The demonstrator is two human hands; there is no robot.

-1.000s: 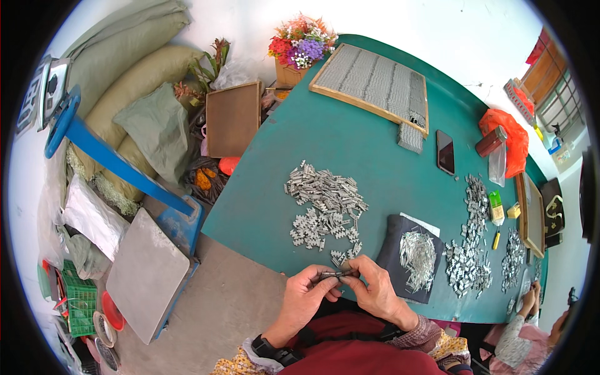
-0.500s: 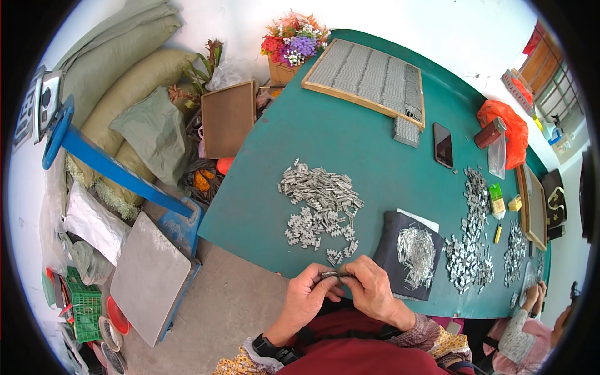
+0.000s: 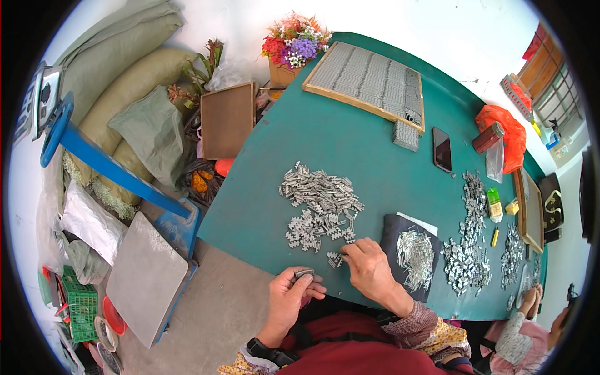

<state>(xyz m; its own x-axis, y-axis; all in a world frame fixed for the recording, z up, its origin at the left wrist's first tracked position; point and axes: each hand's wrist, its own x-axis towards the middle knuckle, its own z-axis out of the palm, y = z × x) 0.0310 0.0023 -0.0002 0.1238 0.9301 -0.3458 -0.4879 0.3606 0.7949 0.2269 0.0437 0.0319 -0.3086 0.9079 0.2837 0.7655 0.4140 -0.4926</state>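
My left hand is closed around a small dark-grey metal piece, held between thumb and fingers just off the table's near edge. Over that edge, my right hand has its thumb and fingertips pinched together beside a few toothed metal pieces. What sits between those fingertips is too small to make out. Beyond both hands spreads a pile of grey toothed metal pieces. Right of my right hand, thin silvery pins lie heaped on a dark cloth.
The green table carries a wood-framed tray of metal pieces, a phone, a red-brown cylinder and further metal piles. A platform scale stands left. Another person's hands are at the far right.
My hands have come apart. The right one moved up to the loose pieces at the pile's near end; the left stayed low, moving slightly left with its metal piece.
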